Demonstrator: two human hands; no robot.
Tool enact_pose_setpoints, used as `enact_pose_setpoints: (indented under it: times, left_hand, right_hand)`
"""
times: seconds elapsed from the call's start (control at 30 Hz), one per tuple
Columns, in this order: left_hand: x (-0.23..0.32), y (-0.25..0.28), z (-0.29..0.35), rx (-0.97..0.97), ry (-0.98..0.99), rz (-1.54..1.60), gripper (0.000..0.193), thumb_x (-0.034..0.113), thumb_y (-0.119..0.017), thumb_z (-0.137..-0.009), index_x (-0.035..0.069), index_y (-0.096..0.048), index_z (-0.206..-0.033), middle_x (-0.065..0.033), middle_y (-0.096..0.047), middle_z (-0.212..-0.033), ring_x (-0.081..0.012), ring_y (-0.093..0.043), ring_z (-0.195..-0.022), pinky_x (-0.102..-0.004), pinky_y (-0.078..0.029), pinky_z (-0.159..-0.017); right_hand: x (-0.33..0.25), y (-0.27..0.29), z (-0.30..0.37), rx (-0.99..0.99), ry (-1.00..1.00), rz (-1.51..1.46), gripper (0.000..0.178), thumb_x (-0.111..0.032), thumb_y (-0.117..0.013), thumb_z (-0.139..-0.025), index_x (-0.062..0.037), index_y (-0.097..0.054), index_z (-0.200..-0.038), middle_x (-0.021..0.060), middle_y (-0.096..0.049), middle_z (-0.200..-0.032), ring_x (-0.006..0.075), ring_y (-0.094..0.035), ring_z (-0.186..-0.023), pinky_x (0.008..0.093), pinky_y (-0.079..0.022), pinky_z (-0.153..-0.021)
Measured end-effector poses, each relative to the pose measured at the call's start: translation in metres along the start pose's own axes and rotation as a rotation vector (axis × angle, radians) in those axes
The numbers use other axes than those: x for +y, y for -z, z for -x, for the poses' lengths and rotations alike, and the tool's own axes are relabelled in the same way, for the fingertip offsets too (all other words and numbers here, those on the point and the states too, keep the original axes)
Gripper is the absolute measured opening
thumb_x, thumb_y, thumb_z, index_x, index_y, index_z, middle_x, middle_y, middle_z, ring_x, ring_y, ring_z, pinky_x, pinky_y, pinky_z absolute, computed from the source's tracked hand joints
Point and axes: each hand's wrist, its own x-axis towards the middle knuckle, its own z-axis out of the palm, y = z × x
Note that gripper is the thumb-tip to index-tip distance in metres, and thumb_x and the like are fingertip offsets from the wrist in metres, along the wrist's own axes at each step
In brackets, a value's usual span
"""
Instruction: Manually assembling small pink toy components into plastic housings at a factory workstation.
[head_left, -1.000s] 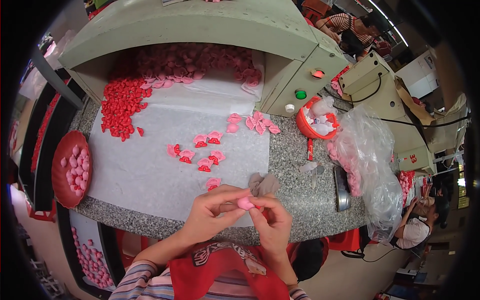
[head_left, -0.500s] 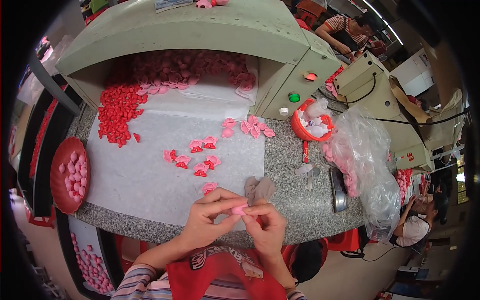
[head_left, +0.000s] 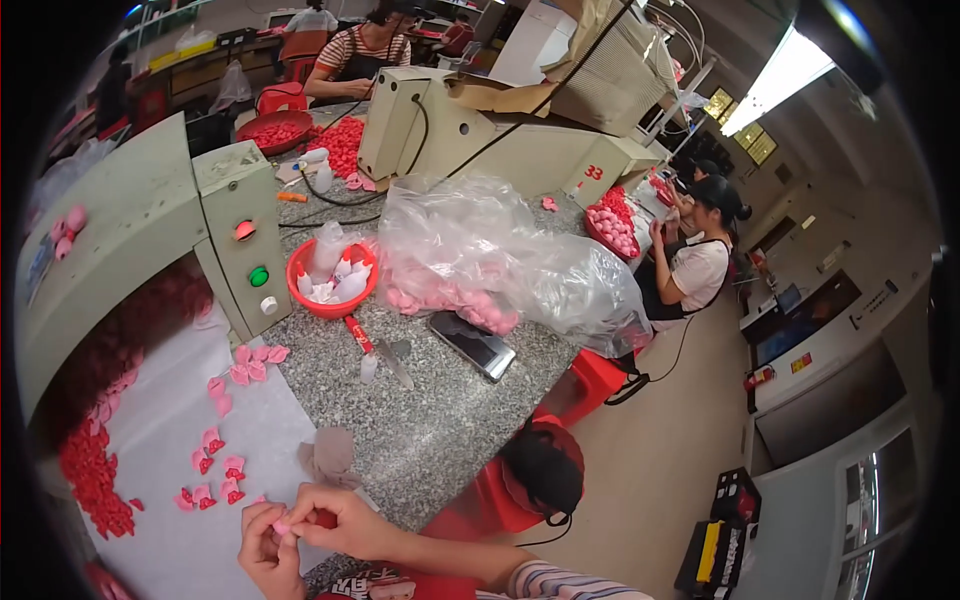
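Observation:
Near the lower edge, my left hand and my right hand meet with fingertips pinched on a small pink moulded piece. A bit of red shows among my right fingers; I cannot tell what it is. White paper lies beyond my hands, bearing several pink pieces with red parts attached. Plain pink pieces sit farther back on it. A heap of small red parts lies at the left. Beside my right hand is a crumpled grey-brown cloth.
A pale green machine housing stands at the left. On the granite worktop are an orange-red basket of white bottles, a red-handled knife, a phone and a clear plastic bag. Co-workers sit beyond.
The view has swung to the right, so the worktop and my hands appear farther left. My hands still pinch the pink piece together.

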Motion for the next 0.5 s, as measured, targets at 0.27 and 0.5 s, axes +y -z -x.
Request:
enact_pose_setpoints:
  times: [0.27, 0.5]
  left_hand:
    - [0.003, -0.001, -0.003, -0.020, 0.003, 0.019, 0.017, -0.002, -0.053, -0.075, -0.001, -0.051, -0.092, -0.0105, -0.049, -0.096, -0.0175, -0.049, -0.088, -0.0281, -0.039, -0.081]
    - [0.005, -0.001, -0.009, -0.025, 0.007, 0.072, 0.025, -0.010, -0.051, -0.070, -0.004, -0.052, -0.094, -0.0113, -0.048, -0.095, -0.0166, -0.051, -0.084, -0.0241, -0.046, -0.070]
  right_hand:
    - [-0.011, -0.001, 0.000, 0.022, 0.037, 0.051, 0.003, -0.003, -0.055, -0.080, -0.0015, -0.054, -0.081, -0.0002, -0.050, -0.074, 0.0048, -0.042, -0.064, 0.0194, -0.034, -0.057]
    - [-0.031, 0.005, -0.004, 0.022, 0.041, 0.217, 0.010, -0.003, -0.058, -0.079, -0.0023, -0.061, -0.088, 0.0007, -0.052, -0.074, 0.0047, -0.046, -0.066, 0.0189, -0.037, -0.056]
